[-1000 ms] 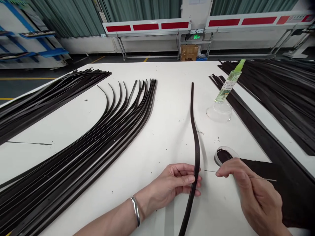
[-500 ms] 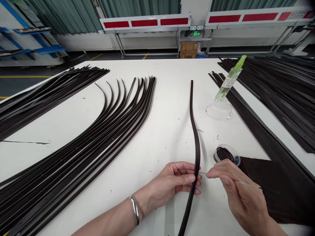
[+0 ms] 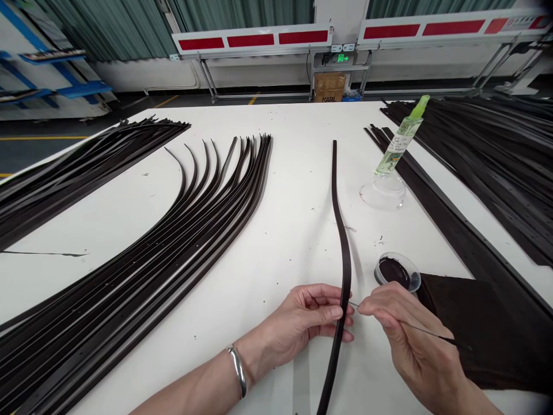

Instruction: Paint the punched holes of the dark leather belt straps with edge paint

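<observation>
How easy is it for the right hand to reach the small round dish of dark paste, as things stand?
Probably easy: the right hand sits just below the dish, and nothing stands between them. It holds a thin pointed tool, which should not block it.

Here at the white worktable (image 3: 285,248), the left hand (image 3: 302,323) is pinching a dark leather strap (image 3: 343,230) between thumb and fingers, with a metal bangle (image 3: 237,372) circling that wrist. The right hand (image 3: 415,334) is gripping a thin metal rod (image 3: 436,335), and its tip is reaching in just beside the strap's edge. Just past that hand, a small clear pot of dark paste (image 3: 395,272) is sitting beside a dark leather sheet (image 3: 466,323). Farther up, a green-topped spray bottle (image 3: 400,138) is leaning in a glass dish (image 3: 382,193), while fanned dark straps (image 3: 129,259) are sweeping across the table's left side.
</observation>
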### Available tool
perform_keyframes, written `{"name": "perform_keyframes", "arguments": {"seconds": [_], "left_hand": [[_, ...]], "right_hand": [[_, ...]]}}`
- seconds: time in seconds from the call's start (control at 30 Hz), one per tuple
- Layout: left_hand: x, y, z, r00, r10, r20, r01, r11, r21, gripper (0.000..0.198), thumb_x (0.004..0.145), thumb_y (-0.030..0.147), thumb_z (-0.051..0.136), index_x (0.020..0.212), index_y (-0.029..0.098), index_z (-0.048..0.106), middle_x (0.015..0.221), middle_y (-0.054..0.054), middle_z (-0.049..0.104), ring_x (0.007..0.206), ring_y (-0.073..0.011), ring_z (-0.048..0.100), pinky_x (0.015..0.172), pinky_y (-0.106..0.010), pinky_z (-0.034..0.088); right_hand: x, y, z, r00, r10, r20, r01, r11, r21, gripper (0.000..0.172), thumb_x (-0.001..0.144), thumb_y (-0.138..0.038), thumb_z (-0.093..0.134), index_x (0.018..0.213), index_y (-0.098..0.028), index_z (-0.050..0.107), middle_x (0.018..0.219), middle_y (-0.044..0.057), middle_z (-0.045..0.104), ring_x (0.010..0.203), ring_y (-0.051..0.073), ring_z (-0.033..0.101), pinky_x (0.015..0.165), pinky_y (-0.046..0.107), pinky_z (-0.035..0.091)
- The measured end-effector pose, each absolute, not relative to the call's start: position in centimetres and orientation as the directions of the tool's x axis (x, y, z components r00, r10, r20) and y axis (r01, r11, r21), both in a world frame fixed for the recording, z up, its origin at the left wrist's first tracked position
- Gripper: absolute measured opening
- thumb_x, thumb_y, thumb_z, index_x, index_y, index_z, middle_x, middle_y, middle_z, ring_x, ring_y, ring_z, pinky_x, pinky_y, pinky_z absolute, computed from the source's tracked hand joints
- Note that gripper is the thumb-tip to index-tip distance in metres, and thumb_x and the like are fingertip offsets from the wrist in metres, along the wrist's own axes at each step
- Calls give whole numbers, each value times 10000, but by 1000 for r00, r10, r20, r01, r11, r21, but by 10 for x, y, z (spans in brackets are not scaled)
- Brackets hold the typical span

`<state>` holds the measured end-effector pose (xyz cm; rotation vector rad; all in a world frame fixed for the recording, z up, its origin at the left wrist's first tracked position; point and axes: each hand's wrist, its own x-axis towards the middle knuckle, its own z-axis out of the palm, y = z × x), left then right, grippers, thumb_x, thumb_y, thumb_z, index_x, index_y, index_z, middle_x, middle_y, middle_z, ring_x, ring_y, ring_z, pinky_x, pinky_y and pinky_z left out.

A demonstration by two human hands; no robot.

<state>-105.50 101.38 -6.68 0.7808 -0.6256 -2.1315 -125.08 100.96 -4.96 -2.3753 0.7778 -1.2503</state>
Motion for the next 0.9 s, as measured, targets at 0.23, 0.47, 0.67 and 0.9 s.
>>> {"name": "perform_keyframes", "arguments": {"seconds": [0.23,0.47,0.67,0.9], "left_hand": [[-1055,1013,-66,-521,-795,-311,482,-574,662,203,814,168,700,1011,121,680,945,-97,655,851,-174,627,775,-384,558],[-1055,1013,-66,-518,-794,-317,469,-574,671,204,821,183,696,1016,124,686,921,-91,655,860,-178,626,790,-389,551],[-1054,1014,-62,-531,-778,-336,478,-602,639,231,840,170,670,1067,128,689,954,-98,662,888,-170,626,828,-367,540],[-1052,1014,-57,-560,-769,-309,495,-609,620,258,863,168,641,1116,137,685,951,-86,657,865,-150,631,836,-354,536]], "right_hand": [[-1251,1010,-52,445,-627,639,-292,-776,-558,363,856,84,438,1131,-123,553,864,80,667,846,170,593,732,368,489],[-1253,1012,-53,433,-669,604,-317,-740,-593,327,880,32,447,1113,-153,584,864,59,686,849,173,618,728,348,507],[-1259,1022,-57,179,-855,486,-452,-510,-731,264,957,-117,422,1112,-213,613,1054,30,697,857,123,677,792,256,549],[-1233,1010,-50,75,-996,56,-424,-83,-902,160,882,-378,617,868,-218,610,902,25,696,864,169,679,750,253,557]]}}
